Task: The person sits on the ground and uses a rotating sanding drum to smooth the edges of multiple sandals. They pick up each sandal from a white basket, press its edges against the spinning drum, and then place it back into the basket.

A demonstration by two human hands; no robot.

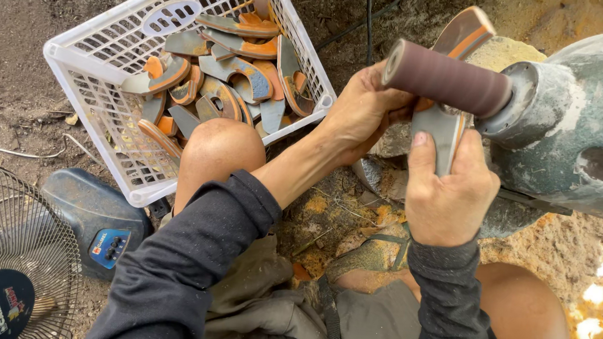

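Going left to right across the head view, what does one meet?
Round wire-guarded floor fan → white slotted plastic basket holding grey-and-orange curved pieces → left hand → right hand gripping a grey-and-orange curved piece under the brown cylindrical sanding drum → dusty grey-green motor housing.

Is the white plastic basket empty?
No, the white basket holds many curved grey and orange pieces.
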